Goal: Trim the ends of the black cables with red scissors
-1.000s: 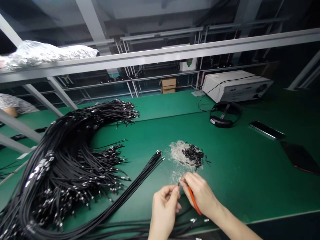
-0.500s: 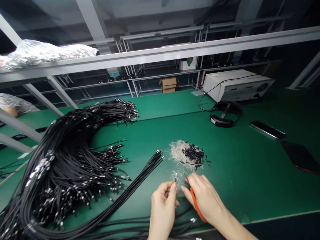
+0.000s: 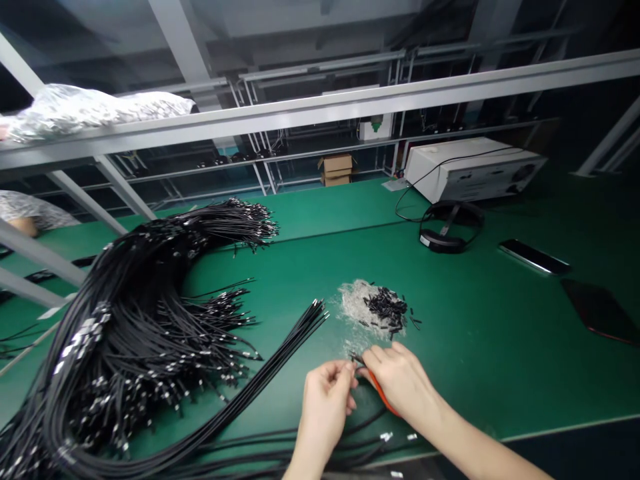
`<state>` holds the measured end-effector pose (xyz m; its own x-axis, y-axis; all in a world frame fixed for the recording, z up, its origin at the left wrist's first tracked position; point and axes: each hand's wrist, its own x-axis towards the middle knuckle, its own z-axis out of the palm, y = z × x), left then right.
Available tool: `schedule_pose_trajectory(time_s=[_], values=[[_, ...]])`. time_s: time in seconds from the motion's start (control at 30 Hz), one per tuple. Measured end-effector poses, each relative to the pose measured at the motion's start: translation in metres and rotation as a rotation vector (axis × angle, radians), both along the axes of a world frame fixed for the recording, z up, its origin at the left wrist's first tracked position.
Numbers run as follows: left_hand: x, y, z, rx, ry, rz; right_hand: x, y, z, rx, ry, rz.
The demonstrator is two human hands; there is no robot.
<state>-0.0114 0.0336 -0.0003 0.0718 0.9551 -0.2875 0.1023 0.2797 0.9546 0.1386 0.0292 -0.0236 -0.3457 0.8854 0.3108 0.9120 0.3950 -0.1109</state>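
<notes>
My left hand (image 3: pixel 327 400) pinches a black cable near its end, low in the middle of the view. To its right, my right hand (image 3: pixel 400 380) is wrapped round an orange-handled cutting tool (image 3: pixel 383 393), whose dark jaws meet the cable end at my left fingertips. Just beyond both hands lie a heap of short black pieces (image 3: pixel 387 308) and a pile of clear scraps (image 3: pixel 356 303). A bundle of black cables (image 3: pixel 270 363) curves in from the left, its ends pointing toward the heap. More cables run under my left wrist.
A large mass of black cables (image 3: pixel 145 293) covers the left of the green table (image 3: pixel 475 313). At the right are a black headset (image 3: pixel 445 243), a phone (image 3: pixel 534 257), a dark flat object (image 3: pixel 600 310) and a white box (image 3: pixel 470 175). A metal rail (image 3: pixel 320 112) crosses behind.
My right hand has moved left with the orange tool, bringing its jaws to the cable end. My left hand still pinches the cable, almost in the same place.
</notes>
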Motion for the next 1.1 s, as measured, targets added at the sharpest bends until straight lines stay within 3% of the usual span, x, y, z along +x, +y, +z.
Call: schedule_pose_trajectory(time_s=[0.67,0.83,0.97,1.1], values=[[0.001,0.017,-0.023,-0.026,0.005,-0.048,0.009,0.015,0.001,-0.193,-0.001,0.026],[-0.002,0.015,-0.025,-0.082,-0.025,-0.09,0.023,0.017,-0.004,-0.228,0.071,-0.098],[-0.003,0.011,-0.02,-0.114,-0.052,-0.114,0.029,0.018,0.002,-0.345,0.402,-0.231],[-0.002,0.008,-0.016,-0.089,-0.042,-0.07,0.013,0.014,0.006,-0.581,0.937,-0.207]])
